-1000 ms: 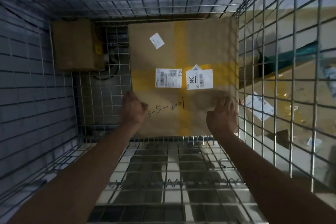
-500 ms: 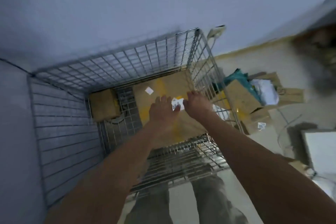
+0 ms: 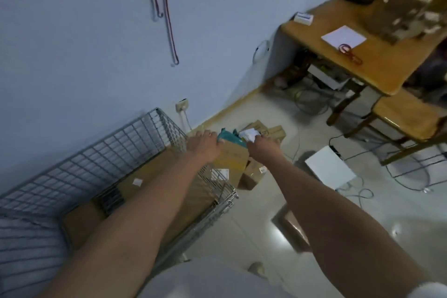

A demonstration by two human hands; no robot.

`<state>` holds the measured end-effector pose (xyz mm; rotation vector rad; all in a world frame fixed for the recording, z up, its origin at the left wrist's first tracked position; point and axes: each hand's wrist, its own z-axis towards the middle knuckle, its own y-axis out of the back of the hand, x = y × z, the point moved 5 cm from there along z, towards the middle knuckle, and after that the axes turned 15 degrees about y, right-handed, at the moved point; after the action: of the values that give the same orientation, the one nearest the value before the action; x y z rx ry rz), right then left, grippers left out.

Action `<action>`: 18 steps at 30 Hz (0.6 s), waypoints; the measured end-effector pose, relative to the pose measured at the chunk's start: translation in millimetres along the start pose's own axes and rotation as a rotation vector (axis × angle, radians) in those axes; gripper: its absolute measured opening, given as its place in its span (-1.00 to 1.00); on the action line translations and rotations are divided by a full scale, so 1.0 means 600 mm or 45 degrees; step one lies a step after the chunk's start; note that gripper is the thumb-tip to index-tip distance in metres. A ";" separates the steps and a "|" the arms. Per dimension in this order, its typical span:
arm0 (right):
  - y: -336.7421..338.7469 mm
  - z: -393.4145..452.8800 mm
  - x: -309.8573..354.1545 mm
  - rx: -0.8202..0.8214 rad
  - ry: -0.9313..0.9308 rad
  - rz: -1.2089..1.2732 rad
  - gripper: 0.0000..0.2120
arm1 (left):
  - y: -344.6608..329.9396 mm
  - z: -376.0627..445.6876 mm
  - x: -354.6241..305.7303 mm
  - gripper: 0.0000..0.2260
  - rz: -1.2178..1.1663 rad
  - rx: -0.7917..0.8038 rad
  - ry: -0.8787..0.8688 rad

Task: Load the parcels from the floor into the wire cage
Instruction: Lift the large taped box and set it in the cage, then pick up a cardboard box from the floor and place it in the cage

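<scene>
The wire cage [image 3: 167,126] stands against the wall at lower left. Inside it lie a large flat cardboard parcel [image 3: 150,172] with white labels and a small brown box [image 3: 79,222]. Just right of the cage, a pile of parcels sits on the floor: a cardboard box with yellow tape [image 3: 232,159], a teal bag [image 3: 229,136], a white bag [image 3: 249,133] and a smaller box [image 3: 252,174]. My left hand [image 3: 203,145] rests at the taped box's upper left corner, fingers touching the teal bag. My right hand [image 3: 262,146] is at its upper right corner, by the white bag. Neither hand has lifted anything.
A white flat box [image 3: 329,169] and loose cables lie on the tiled floor to the right. A wooden table [image 3: 362,55] and a wooden stool [image 3: 406,116] stand at the far right. A wall socket [image 3: 182,105] sits behind the cage.
Both hands left the large parcel inside the cage and swung right, out over the cage side to the floor pile. My view rose and turned right.
</scene>
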<state>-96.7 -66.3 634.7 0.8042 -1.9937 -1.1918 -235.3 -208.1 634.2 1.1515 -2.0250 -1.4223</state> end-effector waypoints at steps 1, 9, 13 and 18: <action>0.019 -0.015 -0.037 -0.015 -0.019 0.028 -0.54 | -0.004 -0.002 -0.042 -0.45 0.032 0.036 -0.020; 0.050 -0.104 -0.340 -0.080 -0.190 0.302 -0.61 | -0.058 -0.048 -0.311 -0.42 0.155 0.183 -0.075; 0.025 -0.123 -0.437 -0.090 -0.271 0.492 -0.60 | -0.111 -0.047 -0.371 -0.44 0.141 0.263 -0.114; -0.044 -0.110 -0.534 -0.070 -0.352 0.629 -0.56 | -0.213 -0.002 -0.452 -0.40 0.197 0.410 -0.205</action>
<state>147.7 140.1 560.8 0.0994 -2.1942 -1.0932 -28.5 -7.3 552.1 0.9991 -2.4662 -1.1761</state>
